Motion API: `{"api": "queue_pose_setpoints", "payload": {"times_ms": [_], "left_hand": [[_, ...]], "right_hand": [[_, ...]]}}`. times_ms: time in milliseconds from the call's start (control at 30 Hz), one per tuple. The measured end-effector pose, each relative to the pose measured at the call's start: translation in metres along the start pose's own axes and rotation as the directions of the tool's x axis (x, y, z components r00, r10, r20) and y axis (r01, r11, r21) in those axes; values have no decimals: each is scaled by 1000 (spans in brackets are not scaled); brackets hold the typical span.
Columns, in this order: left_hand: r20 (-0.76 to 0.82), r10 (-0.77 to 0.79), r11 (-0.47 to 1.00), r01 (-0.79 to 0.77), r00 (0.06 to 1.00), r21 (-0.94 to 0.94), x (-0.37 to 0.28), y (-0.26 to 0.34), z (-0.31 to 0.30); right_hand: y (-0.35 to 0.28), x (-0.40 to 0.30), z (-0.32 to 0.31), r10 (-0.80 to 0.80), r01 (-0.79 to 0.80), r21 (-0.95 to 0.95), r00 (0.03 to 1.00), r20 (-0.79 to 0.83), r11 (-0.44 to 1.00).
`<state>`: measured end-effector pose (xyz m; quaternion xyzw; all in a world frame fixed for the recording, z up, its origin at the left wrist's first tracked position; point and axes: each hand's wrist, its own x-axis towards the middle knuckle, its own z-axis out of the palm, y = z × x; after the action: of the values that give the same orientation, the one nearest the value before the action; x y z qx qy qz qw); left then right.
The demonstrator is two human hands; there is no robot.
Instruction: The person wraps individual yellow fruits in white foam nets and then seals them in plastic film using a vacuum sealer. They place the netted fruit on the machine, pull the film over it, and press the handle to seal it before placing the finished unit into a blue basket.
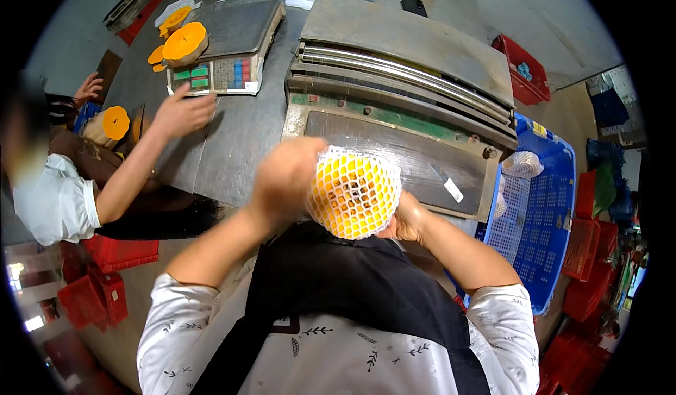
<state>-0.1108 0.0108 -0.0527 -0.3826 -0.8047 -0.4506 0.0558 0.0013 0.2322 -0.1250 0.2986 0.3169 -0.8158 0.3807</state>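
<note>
A cut piece of orange-fleshed pumpkin in a white foam net sleeve [355,193] is held up before my body, its cut face towards the camera. My left hand [290,176], blurred, grips its left side. At its lower right edge, my right hand [404,219] holds it from the side and below. Just beyond the hands lies the dark plate of a wrapping machine [380,147] with metal rollers [401,73]. A small white label [453,190] lies on that plate.
A digital scale [227,73] with a cut pumpkin [185,44] stands at the upper left. A co-worker's hand [185,112] reaches near it. At the right, a blue plastic basket [562,210] holds netted pieces [522,165]. A phone [414,7] lies behind the machine.
</note>
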Motion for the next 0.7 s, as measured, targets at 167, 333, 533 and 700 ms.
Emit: {"api": "queue_pose_setpoints", "payload": {"times_ms": [167, 333, 533, 700], "left_hand": [[100, -16, 1000, 15, 995, 11, -8, -1, 48], [519, -275, 816, 482, 809, -319, 17, -41, 48], [463, -258, 891, 394, 848, -226, 5, -53, 56], [467, -331, 880, 447, 820, -162, 3, -46, 51]], "right_hand": [[3, 3, -4, 18, -19, 108, 1000, 12, 994], [0, -4, 5, 6, 2, 80, 995, -99, 997], [4, -41, -23, -387, 196, -531, 879, -277, 824], [3, -58, 29, -986, 464, -878, 52, 156, -115]]}}
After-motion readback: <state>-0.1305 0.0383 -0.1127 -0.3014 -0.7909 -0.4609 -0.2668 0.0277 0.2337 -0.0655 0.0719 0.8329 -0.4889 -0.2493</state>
